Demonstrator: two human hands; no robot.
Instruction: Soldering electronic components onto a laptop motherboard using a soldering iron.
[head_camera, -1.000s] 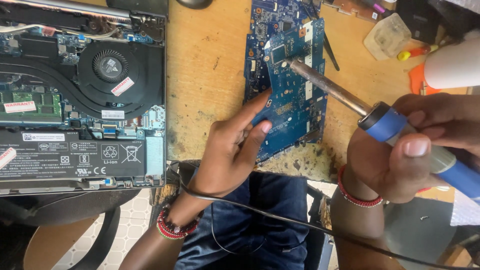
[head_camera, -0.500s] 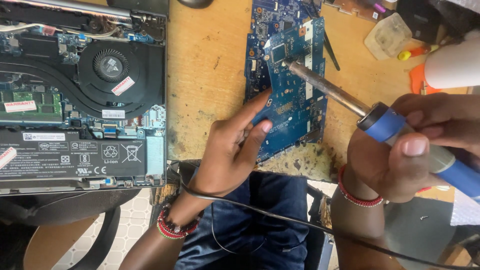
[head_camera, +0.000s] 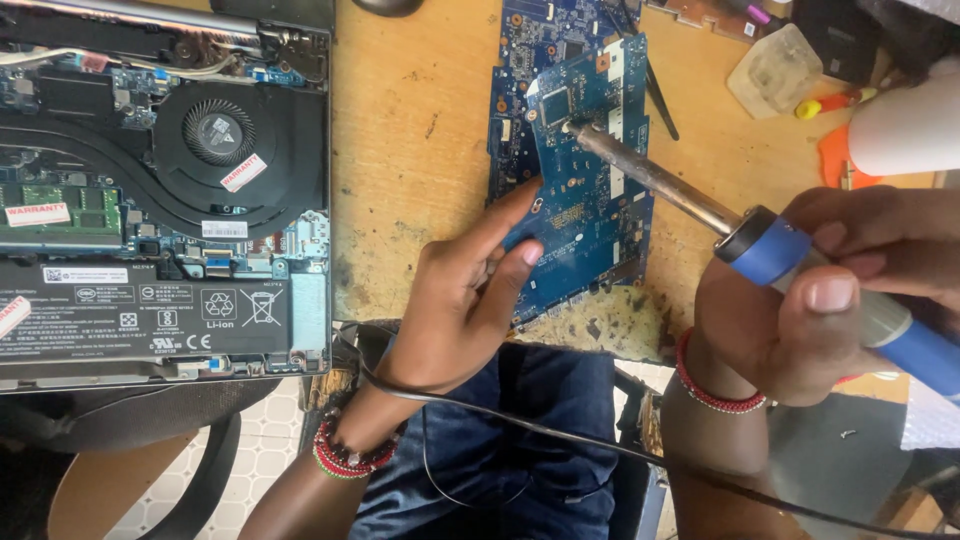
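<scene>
Left hand (head_camera: 465, 300) open, fingertips pressing blue board (head_camera: 585, 180) on wooden surface (head_camera: 410, 150). Right hand (head_camera: 810, 290) gripping soldering iron (head_camera: 700, 205), tip on board; handle cut off at right. Laptop (head_camera: 150, 180) cropped left.

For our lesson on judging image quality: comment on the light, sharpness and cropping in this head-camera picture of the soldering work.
Head view: soft, even daylight with weak shadows; the blue circuit board and soldering iron tip are sharp; the right hand, nearest the lens, looks oversized and is cut by the frame edge; the white object at upper right is bright and featureless; the left hand is evenly lit.
</scene>
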